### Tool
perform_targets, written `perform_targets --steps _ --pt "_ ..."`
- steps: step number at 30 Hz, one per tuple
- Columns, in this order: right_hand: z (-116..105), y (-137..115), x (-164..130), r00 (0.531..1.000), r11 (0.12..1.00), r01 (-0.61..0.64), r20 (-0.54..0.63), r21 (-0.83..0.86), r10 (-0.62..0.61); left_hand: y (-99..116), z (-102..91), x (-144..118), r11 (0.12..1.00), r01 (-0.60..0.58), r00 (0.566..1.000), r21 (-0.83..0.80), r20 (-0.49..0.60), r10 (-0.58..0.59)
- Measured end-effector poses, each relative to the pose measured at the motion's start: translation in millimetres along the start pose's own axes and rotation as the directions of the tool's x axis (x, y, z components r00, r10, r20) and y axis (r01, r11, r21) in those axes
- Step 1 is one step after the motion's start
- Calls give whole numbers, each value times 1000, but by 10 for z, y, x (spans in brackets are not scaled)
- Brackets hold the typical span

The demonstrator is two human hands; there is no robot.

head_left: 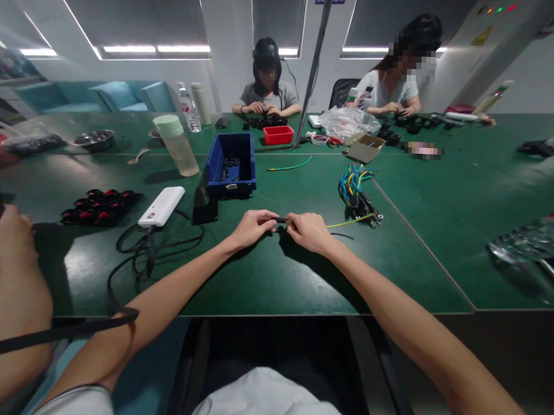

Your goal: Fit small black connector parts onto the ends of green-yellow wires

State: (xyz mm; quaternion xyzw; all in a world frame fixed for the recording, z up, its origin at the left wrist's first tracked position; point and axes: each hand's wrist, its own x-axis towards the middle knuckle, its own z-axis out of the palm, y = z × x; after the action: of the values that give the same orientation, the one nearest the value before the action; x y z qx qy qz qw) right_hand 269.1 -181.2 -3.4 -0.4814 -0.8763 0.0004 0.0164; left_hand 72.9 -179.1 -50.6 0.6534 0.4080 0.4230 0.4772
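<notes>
Pinching a small black connector (281, 220) at near centre, the left hand (253, 228) meets the right hand (309, 231), which grips a yellow wire (350, 222); right, a wire bundle (355, 192) looks unprocessed.

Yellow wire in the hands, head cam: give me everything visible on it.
The yellow wire is thin, with what looks like plastic insulation. It runs from the right hand out to the right across the green table, in a slight curve, ending near the bundle of coloured wires. Its near end meets a small black part pinched between the fingers of the left hand and the right hand. Whether it is already seated in that part cannot be told.
</notes>
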Motion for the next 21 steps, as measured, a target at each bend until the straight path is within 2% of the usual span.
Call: perform_targets --steps 7,14,21 --pt "11 20 17 1000 1000 0 10 -7 1 62 46 -29 999 -24 997 48 77 21" --pt "-7 27 7 998 999 38 -45 39 -36 123 54 -51 994 -34 998 99 63 28" --pt "154 36 96 986 998 67 -156 18 -63 94 3 12 999 34 999 12 5 -34"
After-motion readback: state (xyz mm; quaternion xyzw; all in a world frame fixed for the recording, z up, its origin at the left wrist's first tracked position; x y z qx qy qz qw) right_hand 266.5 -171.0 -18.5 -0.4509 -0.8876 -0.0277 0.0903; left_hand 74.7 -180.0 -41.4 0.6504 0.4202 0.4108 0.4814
